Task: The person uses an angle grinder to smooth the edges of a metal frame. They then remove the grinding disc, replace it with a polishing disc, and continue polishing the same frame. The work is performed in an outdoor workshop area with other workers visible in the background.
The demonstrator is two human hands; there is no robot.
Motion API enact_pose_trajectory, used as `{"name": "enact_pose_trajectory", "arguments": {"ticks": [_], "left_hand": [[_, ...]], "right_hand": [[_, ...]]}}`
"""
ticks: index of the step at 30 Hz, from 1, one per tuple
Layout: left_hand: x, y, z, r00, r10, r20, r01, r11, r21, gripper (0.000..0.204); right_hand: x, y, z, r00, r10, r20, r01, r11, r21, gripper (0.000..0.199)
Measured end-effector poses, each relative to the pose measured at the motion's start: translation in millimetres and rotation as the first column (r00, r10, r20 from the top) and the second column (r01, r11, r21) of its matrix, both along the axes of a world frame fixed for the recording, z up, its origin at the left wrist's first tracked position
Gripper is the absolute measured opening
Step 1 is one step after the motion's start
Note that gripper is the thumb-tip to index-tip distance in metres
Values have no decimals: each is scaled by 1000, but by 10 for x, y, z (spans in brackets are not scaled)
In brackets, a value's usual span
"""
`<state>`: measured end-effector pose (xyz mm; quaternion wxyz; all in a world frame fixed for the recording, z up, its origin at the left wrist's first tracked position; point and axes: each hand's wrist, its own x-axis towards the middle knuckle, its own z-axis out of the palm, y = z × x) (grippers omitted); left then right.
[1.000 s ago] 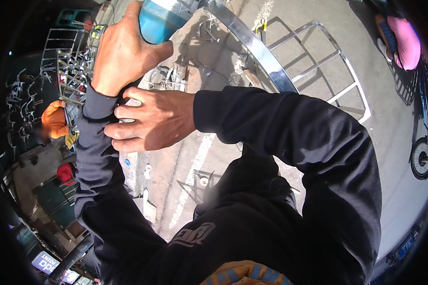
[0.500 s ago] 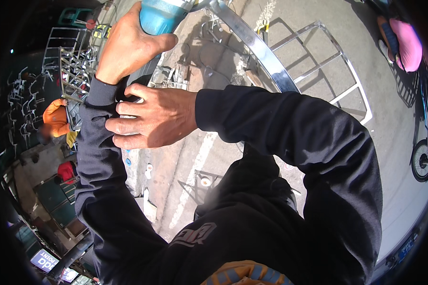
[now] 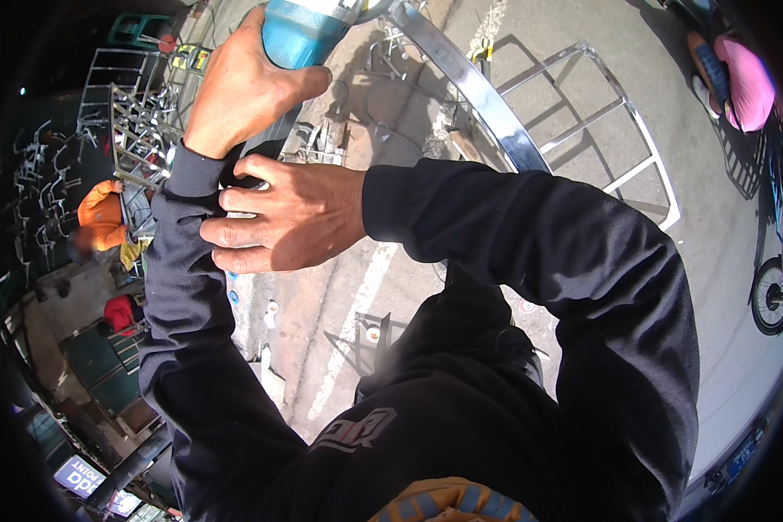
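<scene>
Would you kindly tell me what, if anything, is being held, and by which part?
The left hand holds a power tool by its teal housing; whether the right hand grips anything cannot be told.

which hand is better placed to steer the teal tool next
Probably the left hand: it grasps the teal tool, nearer the bar. The right hand sits farther back, its grip partly hidden.
</scene>
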<state>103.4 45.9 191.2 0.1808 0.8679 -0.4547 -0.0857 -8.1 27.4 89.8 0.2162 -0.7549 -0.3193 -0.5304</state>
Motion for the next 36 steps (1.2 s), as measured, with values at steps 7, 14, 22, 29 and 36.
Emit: {"name": "enact_pose_trajectory", "arguments": {"ticks": [7, 14, 22, 29, 36], "left_hand": [[-4, -4, -10, 1000, -19, -9, 19, 1000, -16, 58], [-27, -20, -1, 999, -28, -25, 28, 999, -30, 59], [-26, -39, -10, 999, -33, -3, 33, 999, -33, 62], [-40, -10, 47, 999, -31, 28, 31, 999, 11, 65], [-57, 15, 80, 999, -36, 29, 36, 999, 3, 66]], "right_hand": [[-6, -12, -5, 1000, 0, -9, 0, 1000, -22, 28], [-6, -2, -17, 1000, -4, -4, 4, 1000, -14, 28], [-3, -26, -27, 1000, -7, -9, 7, 1000, -16, 27], [-5, -12, -20, 1000, 4, 0, -4, 1000, -14, 27], [-14, -3, -17, 1000, 15, 2, -15, 1000, -27, 28]]}}
